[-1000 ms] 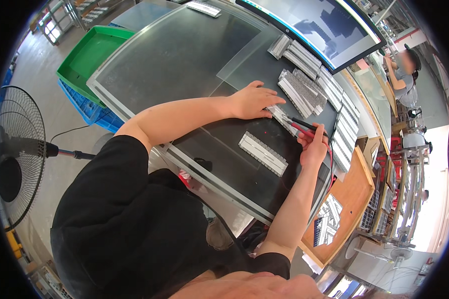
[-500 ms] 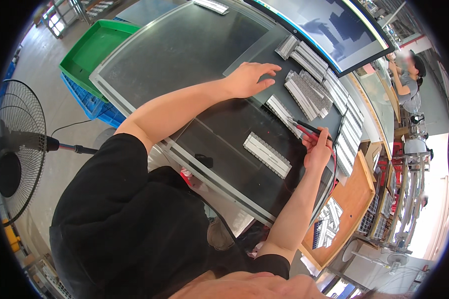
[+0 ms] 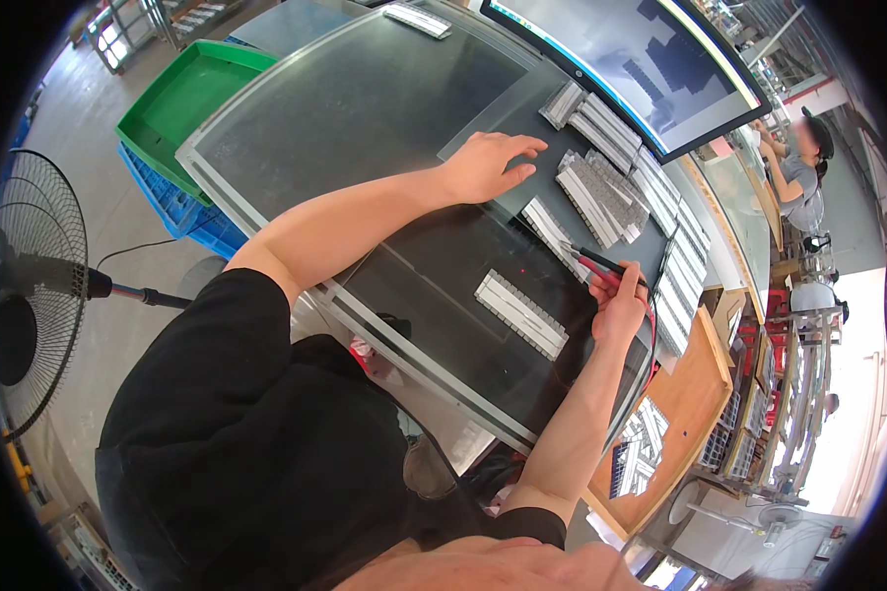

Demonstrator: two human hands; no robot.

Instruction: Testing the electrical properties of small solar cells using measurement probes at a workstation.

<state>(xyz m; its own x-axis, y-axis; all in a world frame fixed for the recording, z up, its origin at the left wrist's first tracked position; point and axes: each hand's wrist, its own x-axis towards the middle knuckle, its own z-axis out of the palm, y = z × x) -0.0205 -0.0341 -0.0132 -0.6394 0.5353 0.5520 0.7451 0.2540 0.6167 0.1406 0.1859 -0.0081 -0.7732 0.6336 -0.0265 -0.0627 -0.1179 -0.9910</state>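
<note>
My left hand lies flat, fingers spread, on a thin clear sheet on the dark glass table. My right hand grips a pair of red and black probes, tips pointing at a long grey ribbed strip. A second grey strip lies on the glass just left of my right hand, untouched.
A pile of grey strips and rows of more strips lie at the table's far side under a large monitor. Green and blue crates stand at the left, with a floor fan. A wooden board holds small parts. Another person works behind.
My left hand has slid away from the strip near the probes, up and left onto the clear sheet. My right hand with the probes has stayed about where it was.
</note>
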